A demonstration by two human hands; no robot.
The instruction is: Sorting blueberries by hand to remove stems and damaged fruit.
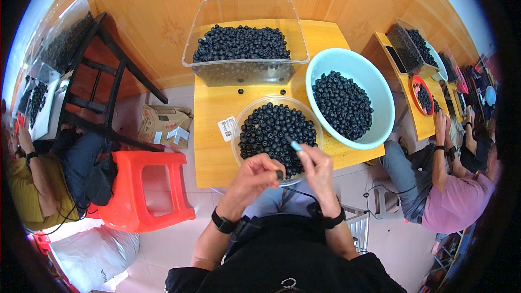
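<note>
The left hand (253,177) partly hides a bead (280,174); the blue item (295,145) in the right hand (318,169) is too small to identify.

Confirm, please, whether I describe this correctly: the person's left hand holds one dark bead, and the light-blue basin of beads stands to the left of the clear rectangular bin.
Not quite: the light-blue basin of beads stands to the right of the clear rectangular bin, as the head view shows. The person's left hand does hold one dark bead.
</note>
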